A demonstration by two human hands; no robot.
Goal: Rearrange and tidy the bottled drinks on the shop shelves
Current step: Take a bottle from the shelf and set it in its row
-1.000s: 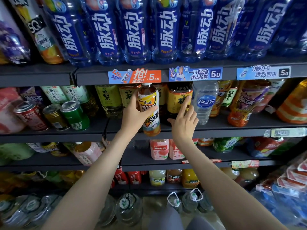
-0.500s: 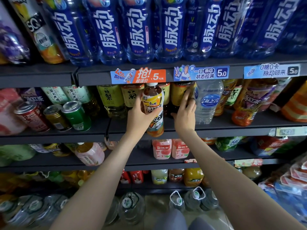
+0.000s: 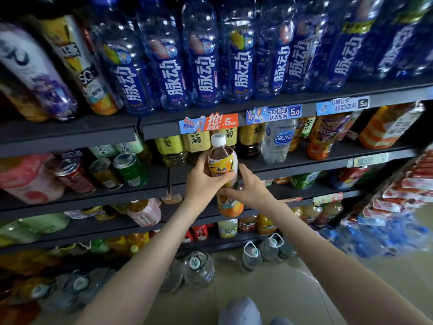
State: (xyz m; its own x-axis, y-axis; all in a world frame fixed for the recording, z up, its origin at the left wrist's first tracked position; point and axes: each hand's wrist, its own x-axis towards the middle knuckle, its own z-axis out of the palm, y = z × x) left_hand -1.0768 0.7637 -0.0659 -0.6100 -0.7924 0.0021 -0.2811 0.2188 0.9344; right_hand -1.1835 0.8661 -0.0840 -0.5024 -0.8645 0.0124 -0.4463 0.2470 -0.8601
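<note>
A bottle point(image 3: 222, 165) was held upright in front of the second shelf point(image 3: 304, 158), with the left hand point(image 3: 203, 184) on its left side and the right hand point(image 3: 248, 191) lower on its right. Behind it stood tea bottles point(image 3: 172, 146), with three cans point(image 3: 105, 172) to their left and a water bottle point(image 3: 277, 141) to their right. Tall bottles point(image 3: 206, 66) lined the top shelf point(image 3: 70, 134) above, and jugs point(image 3: 199, 268) sat on the floor below.

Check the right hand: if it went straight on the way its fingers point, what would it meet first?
The orange-labelled bottle: the right hand holds its lower half, fingers pointing left across it. Past the bottle, probably the left hand; depth is unclear.
</note>
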